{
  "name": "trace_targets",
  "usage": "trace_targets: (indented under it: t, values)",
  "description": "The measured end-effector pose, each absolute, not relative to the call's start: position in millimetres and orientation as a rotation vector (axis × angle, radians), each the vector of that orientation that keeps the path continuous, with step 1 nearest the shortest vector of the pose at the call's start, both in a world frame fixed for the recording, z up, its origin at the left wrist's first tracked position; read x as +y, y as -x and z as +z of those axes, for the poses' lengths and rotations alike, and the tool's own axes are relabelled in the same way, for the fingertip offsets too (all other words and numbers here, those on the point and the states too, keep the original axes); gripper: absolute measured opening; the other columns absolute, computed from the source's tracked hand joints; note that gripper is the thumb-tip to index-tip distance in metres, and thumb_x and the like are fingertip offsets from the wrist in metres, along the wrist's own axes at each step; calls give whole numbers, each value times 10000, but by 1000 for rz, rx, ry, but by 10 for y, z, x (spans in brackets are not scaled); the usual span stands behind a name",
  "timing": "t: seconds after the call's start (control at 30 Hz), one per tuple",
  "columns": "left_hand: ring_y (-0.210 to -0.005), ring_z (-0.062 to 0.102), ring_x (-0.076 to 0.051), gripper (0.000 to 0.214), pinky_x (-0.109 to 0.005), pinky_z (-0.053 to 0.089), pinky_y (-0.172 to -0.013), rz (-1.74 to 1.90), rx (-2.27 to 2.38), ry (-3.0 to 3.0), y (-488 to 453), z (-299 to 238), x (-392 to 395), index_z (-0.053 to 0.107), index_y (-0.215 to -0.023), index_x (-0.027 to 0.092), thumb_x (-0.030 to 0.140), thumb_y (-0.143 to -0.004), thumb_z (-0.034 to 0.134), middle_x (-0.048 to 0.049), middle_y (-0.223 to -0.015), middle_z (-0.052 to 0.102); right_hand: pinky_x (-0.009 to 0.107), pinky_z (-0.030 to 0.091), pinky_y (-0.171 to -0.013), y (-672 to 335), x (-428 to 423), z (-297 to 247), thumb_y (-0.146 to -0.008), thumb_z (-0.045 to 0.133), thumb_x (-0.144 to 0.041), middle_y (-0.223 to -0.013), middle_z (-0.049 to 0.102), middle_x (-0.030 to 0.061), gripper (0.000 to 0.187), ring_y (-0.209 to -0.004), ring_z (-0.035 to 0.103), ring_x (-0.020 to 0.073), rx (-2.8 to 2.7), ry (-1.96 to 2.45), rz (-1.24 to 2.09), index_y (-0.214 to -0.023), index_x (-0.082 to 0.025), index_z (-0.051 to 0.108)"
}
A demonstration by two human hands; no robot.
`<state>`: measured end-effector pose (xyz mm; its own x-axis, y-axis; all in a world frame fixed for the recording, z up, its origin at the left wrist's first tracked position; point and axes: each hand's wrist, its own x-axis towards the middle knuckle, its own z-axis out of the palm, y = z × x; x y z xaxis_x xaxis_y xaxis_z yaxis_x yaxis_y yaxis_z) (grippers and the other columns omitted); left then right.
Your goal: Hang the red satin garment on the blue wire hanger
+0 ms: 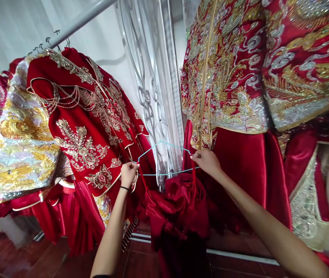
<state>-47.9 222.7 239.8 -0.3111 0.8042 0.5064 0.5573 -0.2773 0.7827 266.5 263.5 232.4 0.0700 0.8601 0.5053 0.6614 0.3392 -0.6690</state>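
Note:
A light-blue wire clothes hanger (164, 174) hangs in front of me, its hook curving up at the top. My left hand (129, 173) pinches its left tip, and my right hand (207, 162) grips its right end. A bunched red satin garment (178, 204) hangs below the hanger, with a narrow red strap rising toward my right hand. Whether my left fingers also hold red cloth, I cannot tell. A black band (124, 188) circles my left wrist.
Red gold-embroidered gowns hang to the left (80, 131) and right (230, 77) on a metal rail (80, 21). Behind the hanger stands a white scrolled metal grille (145, 85) beside a sheer curtain. Below is a dark red tile floor (141, 262).

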Motion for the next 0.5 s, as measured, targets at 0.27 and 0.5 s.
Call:
trace_targets:
  t: [0.27, 0.5]
  values:
    - [-413, 381, -40, 290, -169, 273, -390, 1513, 1259, -1299, 618, 2376, 2156, 586, -668, 124, 322, -493, 705, 41, -502, 459, 248, 318, -489, -2803, 2743, 2193, -658, 543, -411, -475, 454, -31, 255, -468, 399, 104, -1611, 1001, 746, -552, -180, 525]
    - [-447, 450, -66, 297, -190, 363, -441, 1902, 1585, -1386, 527, 2053, 1946, 573, -802, 130, 400, -677, 573, 27, -552, 501, 272, 395, -613, -2667, 2406, 1676, -798, 414, -343, -729, 565, 43, 224, -643, 501, 158, -1631, 1055, 213, -751, -195, 575]
